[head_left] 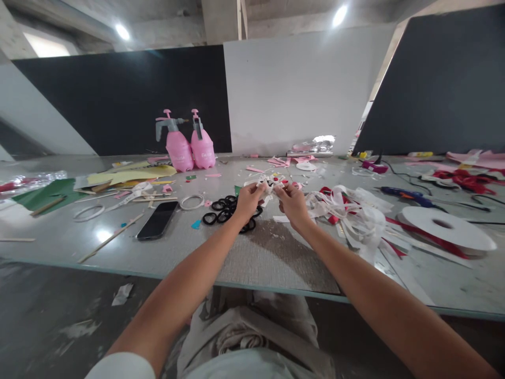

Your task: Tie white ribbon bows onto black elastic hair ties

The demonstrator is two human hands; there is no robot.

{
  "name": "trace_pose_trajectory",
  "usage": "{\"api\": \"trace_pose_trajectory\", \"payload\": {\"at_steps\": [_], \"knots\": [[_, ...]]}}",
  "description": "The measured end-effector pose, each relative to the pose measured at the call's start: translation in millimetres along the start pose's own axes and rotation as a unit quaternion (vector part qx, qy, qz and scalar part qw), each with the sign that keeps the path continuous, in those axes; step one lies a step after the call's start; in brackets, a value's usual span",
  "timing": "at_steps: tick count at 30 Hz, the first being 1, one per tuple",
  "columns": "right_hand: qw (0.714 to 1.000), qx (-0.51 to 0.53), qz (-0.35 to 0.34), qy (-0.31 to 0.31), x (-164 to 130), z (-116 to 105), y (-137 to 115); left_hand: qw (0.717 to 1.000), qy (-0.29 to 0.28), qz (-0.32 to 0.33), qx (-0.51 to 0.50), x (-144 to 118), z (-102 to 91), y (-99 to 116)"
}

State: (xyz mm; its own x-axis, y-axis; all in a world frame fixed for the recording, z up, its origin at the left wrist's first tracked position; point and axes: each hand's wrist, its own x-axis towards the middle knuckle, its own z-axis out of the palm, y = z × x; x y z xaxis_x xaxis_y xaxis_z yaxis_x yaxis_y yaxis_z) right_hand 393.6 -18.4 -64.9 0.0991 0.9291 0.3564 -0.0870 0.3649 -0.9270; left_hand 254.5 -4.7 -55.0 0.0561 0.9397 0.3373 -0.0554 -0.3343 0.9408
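My left hand (248, 199) and my right hand (291, 200) are raised together over the middle of the grey table (260, 258). Between their fingertips they pinch a small white ribbon piece (269, 185) with red marks on it. Just below and left of my left hand lies a pile of several black elastic rings (224, 209). A heap of white and red ribbon (351, 210) lies right beside my right hand.
A black phone (158, 219) lies to the left, with white rings (191, 202), wooden sticks (110, 238) and coloured paper (130, 176). Two pink spray bottles (189, 145) stand at the back. A white ribbon spool (445, 227) and blue glue gun (406, 196) lie right.
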Motion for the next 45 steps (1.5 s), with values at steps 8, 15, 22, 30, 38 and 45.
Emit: {"api": "trace_pose_trajectory", "payload": {"at_steps": [8,15,22,30,38,45], "knots": [[0.998,0.051,0.008,0.039,2,0,3,0.997,0.041,0.059,0.031,-1,0.1,2],[0.996,0.080,0.036,-0.015,-4,1,-1,0.999,0.013,0.042,0.031,0,-0.7,3],[0.998,0.045,0.027,-0.015,-3,2,1,0.998,-0.003,0.035,0.055,-2,-1.5,5],[0.999,0.021,0.006,0.027,3,-4,0,0.996,-0.076,0.010,0.041,-1,-3.5,6],[0.997,0.036,0.056,-0.039,3,-6,-4,0.998,-0.035,0.034,0.046,2,-5.1,9],[0.998,0.049,0.047,-0.002,4,-7,-4,0.996,-0.080,0.022,0.044,0,-4.0,11]]}}
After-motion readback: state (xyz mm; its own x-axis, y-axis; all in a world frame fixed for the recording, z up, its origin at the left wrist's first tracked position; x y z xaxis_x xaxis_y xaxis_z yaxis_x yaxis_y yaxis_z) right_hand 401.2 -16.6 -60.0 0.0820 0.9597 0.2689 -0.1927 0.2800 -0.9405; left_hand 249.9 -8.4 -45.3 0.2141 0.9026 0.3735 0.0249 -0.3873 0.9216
